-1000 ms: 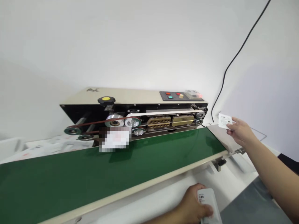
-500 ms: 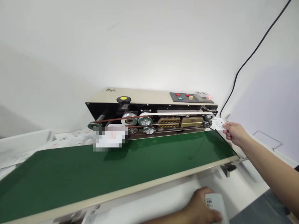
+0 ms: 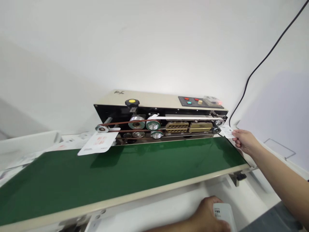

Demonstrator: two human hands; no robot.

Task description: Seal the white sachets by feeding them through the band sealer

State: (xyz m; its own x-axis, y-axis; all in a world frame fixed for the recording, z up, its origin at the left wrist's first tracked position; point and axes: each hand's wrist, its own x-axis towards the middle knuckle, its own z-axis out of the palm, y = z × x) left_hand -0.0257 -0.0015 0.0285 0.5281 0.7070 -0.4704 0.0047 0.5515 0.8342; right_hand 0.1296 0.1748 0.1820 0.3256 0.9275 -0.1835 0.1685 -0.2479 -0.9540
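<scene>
At the right end of the roller machine [image 3: 145,100], the right hand [image 3: 245,141] pinches a small printed pouch [image 3: 226,132] between thumb and fingers. Grip narrow, on the pouch's right edge only; presumably chosen so that the far edge is free and faces the end rollers [image 3: 219,123]. The pouch lies to the left of the fingertips, level with the rollers and just beside them; whether it touches them, cannot tell.

Below the front edge of the green belt [image 3: 145,164], the left hand [image 3: 208,215] is closed around a white packet [image 3: 225,212], thumb over its face, fingers behind its top edge. One piece or several stacked: cannot tell; its lower end is out of frame. Held low and outside the belt, probably to be clear of the machine yet near the other hand. The packet sits to the right of the palm.

Toward the left end, a red-printed pouch [image 3: 98,141] juts out from the brown drive belts [image 3: 120,123], apparently gripped along its back edge. The shadow beneath suggests that it is raised off the green surface, well apart from both hands.
</scene>
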